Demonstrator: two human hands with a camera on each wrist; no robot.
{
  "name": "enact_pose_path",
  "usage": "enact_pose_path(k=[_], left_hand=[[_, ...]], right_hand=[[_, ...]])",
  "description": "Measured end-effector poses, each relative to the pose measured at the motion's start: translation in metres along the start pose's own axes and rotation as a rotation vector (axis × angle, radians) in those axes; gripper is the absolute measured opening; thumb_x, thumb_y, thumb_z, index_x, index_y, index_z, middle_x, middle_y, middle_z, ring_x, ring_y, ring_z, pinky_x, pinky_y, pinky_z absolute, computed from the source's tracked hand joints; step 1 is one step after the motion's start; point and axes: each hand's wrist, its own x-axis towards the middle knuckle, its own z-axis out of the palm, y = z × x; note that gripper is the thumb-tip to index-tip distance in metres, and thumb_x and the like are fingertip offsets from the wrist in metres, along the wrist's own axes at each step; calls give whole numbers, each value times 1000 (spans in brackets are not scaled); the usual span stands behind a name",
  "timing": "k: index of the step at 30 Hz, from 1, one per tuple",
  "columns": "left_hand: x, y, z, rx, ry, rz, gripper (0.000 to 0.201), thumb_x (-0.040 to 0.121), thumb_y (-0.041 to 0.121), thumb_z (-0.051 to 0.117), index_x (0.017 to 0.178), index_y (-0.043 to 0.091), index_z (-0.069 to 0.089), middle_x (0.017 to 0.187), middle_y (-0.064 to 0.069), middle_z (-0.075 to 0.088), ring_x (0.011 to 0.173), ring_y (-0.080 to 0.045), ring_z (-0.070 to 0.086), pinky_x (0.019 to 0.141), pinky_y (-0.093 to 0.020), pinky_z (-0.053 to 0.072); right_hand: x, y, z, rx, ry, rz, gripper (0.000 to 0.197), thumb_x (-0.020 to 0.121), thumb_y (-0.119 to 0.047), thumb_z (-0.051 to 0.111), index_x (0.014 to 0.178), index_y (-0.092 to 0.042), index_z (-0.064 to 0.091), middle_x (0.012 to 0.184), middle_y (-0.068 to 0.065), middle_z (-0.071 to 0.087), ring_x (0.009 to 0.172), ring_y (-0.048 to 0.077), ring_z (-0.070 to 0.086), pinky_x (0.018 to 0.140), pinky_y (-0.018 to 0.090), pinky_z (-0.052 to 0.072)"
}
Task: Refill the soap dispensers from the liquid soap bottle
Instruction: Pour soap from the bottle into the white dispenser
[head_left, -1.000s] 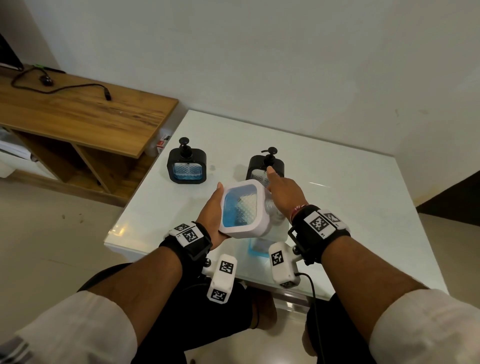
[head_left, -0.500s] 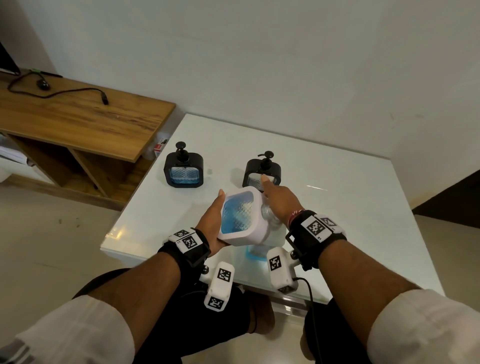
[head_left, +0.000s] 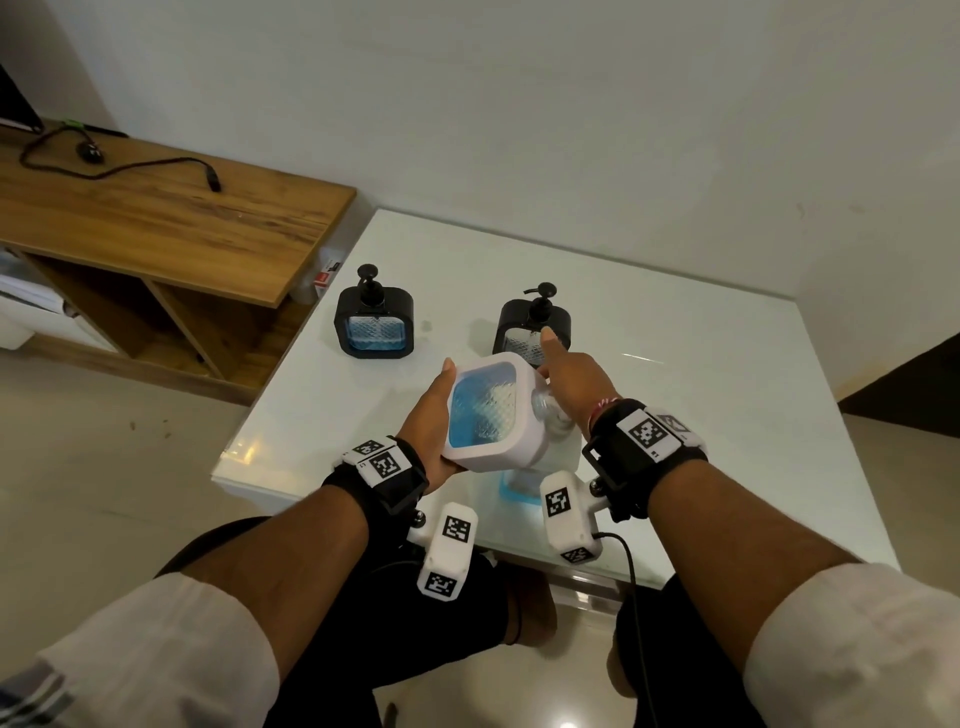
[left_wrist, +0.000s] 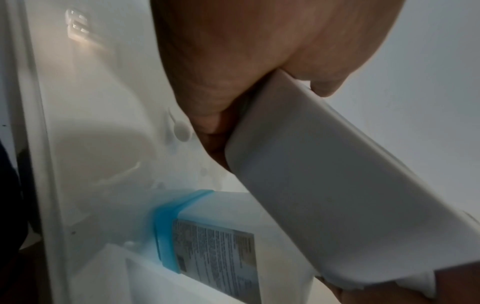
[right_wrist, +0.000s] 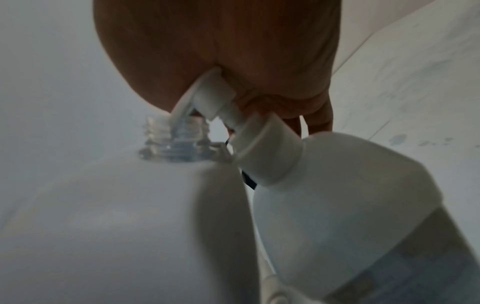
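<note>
Pump work is the step in hand: the white soap dispenser (head_left: 491, 410) is held tilted above the near edge of the tabletop (head_left: 701, 395), its clear threaded neck (right_wrist: 176, 133) bare, and the white pump head (right_wrist: 215, 96) with its dip tube sits just off that neck. Whether the pump is going in or coming out cannot be told from these views.

The left hand (head_left: 428, 415) grips the dispenser by its base side, fingers wrapped round the white frame. The right hand (head_left: 571, 384) pinches the pump head, with the forefinger stretched out toward the far side.

The dispenser's window shows blue soap filling most of it. The liquid soap bottle (left_wrist: 207, 246) stands on the tabletop just below and beside the held dispenser, near the front edge; it is white with a label and a white cap (right_wrist: 267, 148) in place, and only a shallow band of blue shows at its bottom.

Two black dispensers stand further back with pumps fitted: the left black dispenser (head_left: 375, 325) shows blue soap about half up its window, the right black dispenser (head_left: 530, 327) looks nearly empty.

If the pump is being refitted, the next move calls for steering the tube straight down the neck, seating the collar squarely on the threads and turning it while the left hand keeps the body from twisting.
</note>
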Motion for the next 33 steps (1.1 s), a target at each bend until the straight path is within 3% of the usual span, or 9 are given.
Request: enact_pose_path(k=[3, 8, 12, 18, 20, 25, 29, 33], left_hand=[[1, 1, 0, -9, -10, 3, 53, 102, 67, 31, 126, 31, 63, 113, -8, 71, 99, -25, 68, 76, -39, 60], [-1, 1, 1, -14, -22, 4, 53, 103, 65, 30, 118, 29, 64, 110, -7, 70, 97, -23, 66, 80, -39, 57], [-5, 1, 3, -13, -6, 9, 52, 103, 65, 31, 118, 29, 65, 108, -8, 71, 96, -24, 68, 73, -37, 60], [-5, 2, 4, -12, -17, 12, 51, 103, 64, 30, 115, 28, 64, 107, -8, 72, 96, -24, 67, 68, -36, 62], [-3, 2, 3, -4, 4, 8, 50, 103, 64, 32, 115, 29, 65, 106, -8, 73, 95, -25, 68, 68, -37, 62], [-3, 1, 3, 6, 8, 9, 51, 102, 66, 33, 120, 30, 65, 111, -8, 73, 98, -26, 69, 78, -41, 60], [-3, 1, 4, -9, 4, 19, 51, 103, 65, 33, 118, 29, 66, 104, -7, 75, 94, -25, 70, 80, -41, 57], [-1, 2, 3, -24, 11, 18, 53, 102, 66, 34, 121, 28, 66, 109, -7, 75, 99, -26, 69, 86, -43, 55]], right_hand=[[1, 0, -2, 55, 12, -14, 64, 104, -49, 20, 124, -4, 60, 123, 16, 60, 100, 23, 51, 90, 30, 34], [3, 3, 4, -32, 67, 35, 64, 102, -52, 23, 121, -4, 62, 124, 19, 61, 103, 29, 55, 86, 31, 35], [1, 3, 2, -18, 45, 18, 65, 103, -52, 21, 127, -4, 59, 128, 19, 59, 115, 31, 54, 92, 32, 35], [-1, 1, 2, 38, 13, 13, 68, 100, -58, 21, 123, -6, 60, 123, 15, 60, 101, 24, 52, 88, 30, 32], [0, 2, 4, 20, 28, 47, 69, 100, -58, 23, 124, -5, 60, 125, 17, 59, 103, 27, 53, 87, 29, 32], [-1, 3, 2, -5, 39, 72, 72, 99, -60, 22, 130, -5, 57, 132, 17, 56, 118, 31, 53, 91, 31, 34], [-1, 2, -1, 77, -38, 69, 76, 97, -64, 22, 133, -6, 54, 133, 16, 56, 121, 31, 53, 104, 35, 36], [1, 3, 1, 16, 54, 73, 70, 99, -60, 25, 126, -5, 58, 128, 16, 58, 115, 30, 54, 90, 32, 35]])
